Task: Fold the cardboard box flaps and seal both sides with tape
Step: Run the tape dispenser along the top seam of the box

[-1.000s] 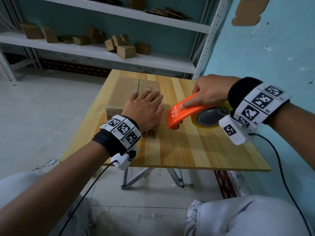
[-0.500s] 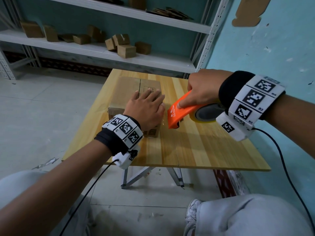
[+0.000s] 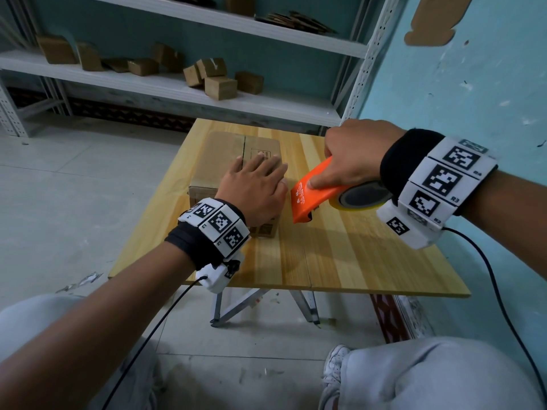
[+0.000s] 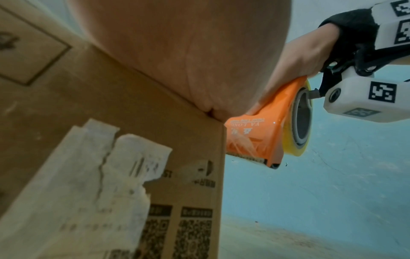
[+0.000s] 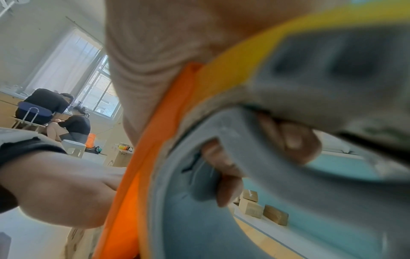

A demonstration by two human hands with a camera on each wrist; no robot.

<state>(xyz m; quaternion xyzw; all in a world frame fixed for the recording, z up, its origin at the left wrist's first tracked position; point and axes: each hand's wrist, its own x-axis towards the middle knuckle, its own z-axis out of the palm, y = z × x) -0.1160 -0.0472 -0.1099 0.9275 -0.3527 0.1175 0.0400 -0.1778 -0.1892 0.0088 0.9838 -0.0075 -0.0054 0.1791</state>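
A brown cardboard box (image 3: 225,155) lies on the wooden table (image 3: 340,255) with its top flaps folded down along a centre seam. My left hand (image 3: 257,184) rests flat on the box's near right top, fingers straight. In the left wrist view the box (image 4: 77,122) shows a torn white label (image 4: 88,175) on its side. My right hand (image 3: 355,155) grips an orange tape dispenser (image 3: 313,196) with a yellow tape roll (image 3: 361,199), held in the air just right of the box. The right wrist view shows fingers (image 5: 224,168) curled through the roll's grey core.
White metal shelves (image 3: 183,87) behind the table carry several small cardboard boxes (image 3: 219,87). A teal wall (image 3: 473,84) runs along the table's right side. The right half of the table is bare wood. My knees sit below the near edge.
My right hand has lifted the dispenser and carried it up and left, closer to the box's right edge. The left hand stays pressed on the box top.
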